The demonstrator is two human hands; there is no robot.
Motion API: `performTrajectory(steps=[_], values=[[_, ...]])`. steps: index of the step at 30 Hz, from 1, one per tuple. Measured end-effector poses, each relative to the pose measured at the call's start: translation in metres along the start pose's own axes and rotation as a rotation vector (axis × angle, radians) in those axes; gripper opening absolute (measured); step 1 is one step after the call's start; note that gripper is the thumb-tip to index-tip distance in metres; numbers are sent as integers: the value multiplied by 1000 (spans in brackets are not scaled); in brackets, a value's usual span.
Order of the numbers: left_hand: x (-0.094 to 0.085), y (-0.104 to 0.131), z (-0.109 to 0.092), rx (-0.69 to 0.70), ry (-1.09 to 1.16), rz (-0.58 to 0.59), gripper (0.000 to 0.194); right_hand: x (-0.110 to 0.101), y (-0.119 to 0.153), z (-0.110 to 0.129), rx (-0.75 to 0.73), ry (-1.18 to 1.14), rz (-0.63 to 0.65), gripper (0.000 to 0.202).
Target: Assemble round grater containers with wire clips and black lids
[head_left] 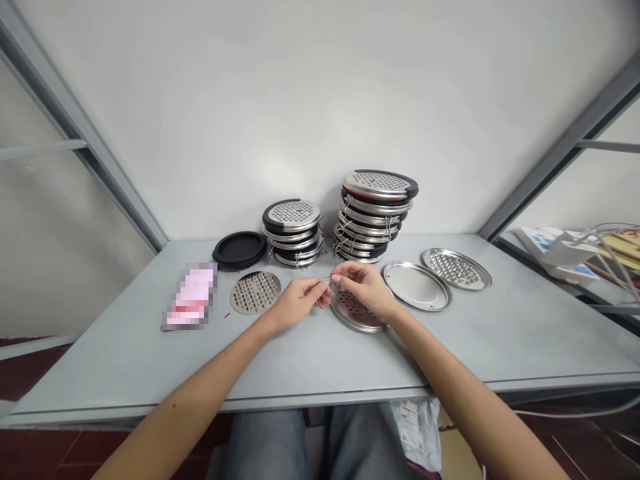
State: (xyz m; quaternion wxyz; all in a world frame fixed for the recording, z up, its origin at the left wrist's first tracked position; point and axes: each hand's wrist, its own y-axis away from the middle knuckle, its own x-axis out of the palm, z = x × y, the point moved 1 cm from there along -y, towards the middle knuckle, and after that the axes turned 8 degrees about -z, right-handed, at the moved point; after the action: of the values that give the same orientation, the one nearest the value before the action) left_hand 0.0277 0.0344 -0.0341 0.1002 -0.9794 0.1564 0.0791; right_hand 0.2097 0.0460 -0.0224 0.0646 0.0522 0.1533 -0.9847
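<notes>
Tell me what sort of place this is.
Probably a small workshop or assembly bench: two stacks of similar metal discs with clips, loose perforated plates, and a plain grey worktable.

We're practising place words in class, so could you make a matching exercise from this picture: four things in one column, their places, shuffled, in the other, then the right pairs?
Things
1. Black round dish
2. Taller stack
3. Flat disc with holes
4. Smooth metal plate

Places
A. Between the pixelated patch and the left hand
B. Between the right hand and the rightmost round plate
C. Just left of the shorter stack
D. Near the wall, right of the shorter stack

Right pairs: 1-C, 2-D, 3-A, 4-B
</notes>
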Motion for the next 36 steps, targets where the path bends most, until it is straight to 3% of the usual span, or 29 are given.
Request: performTrajectory(steps=[3, 9, 12, 23, 33, 36], values=[[-2, -1, -1, 16, -15, 15, 43, -1, -1, -1, 40, -49, -9, 28], [-7, -6, 2, 117, -122, -221, 34, 1, -3, -8, 123, -189, -114, 29], [-8, -6, 1, 150, -147, -283, 30, 4, -2, -8, 153, -201, -133, 30], [-12, -1, -9, 472, -360, -299, 20, 6, 0, -6, 152, -221, -108, 28], [-15, 0, -8, 613, -472, -290, 27, 5, 3, 2, 127, -201, -89, 28], [-15, 0, -5, 643, -518, -296, 24, 7, 4, 0, 60, -143, -68, 27]])
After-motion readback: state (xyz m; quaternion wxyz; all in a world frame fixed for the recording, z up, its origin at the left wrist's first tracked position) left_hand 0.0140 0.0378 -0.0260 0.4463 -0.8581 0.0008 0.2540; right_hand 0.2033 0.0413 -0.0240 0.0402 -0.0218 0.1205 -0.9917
